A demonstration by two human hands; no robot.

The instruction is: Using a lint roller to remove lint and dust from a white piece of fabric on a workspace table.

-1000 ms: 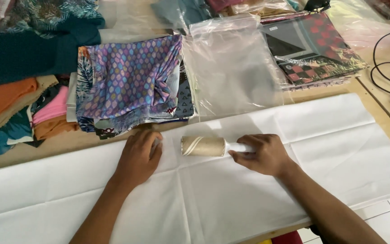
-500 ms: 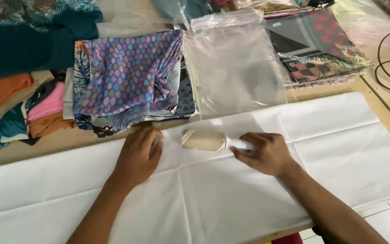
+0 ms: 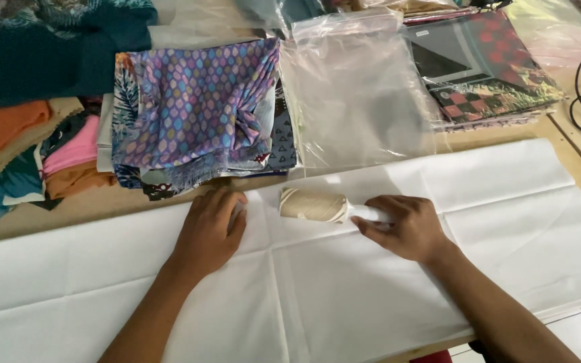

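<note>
Nearest the camera, a white cloth (image 3: 344, 296) lies spread flat over the table, creases crossing near its middle. On it, the left hand (image 3: 208, 232) presses palm down, fingers close together and a little curled, tips at the cloth's far edge. Just beside it to the right, the right hand (image 3: 403, 227) wraps its fingers around the white handle of a lint roller (image 3: 314, 204), thumb along the near side. The roller's beige drum rests on the cloth, long axis running left to right, drum end pointing at the left hand, a small gap between them. Farther back sit folded patterned fabrics (image 3: 196, 107) and a clear plastic bag (image 3: 358, 94).
</note>
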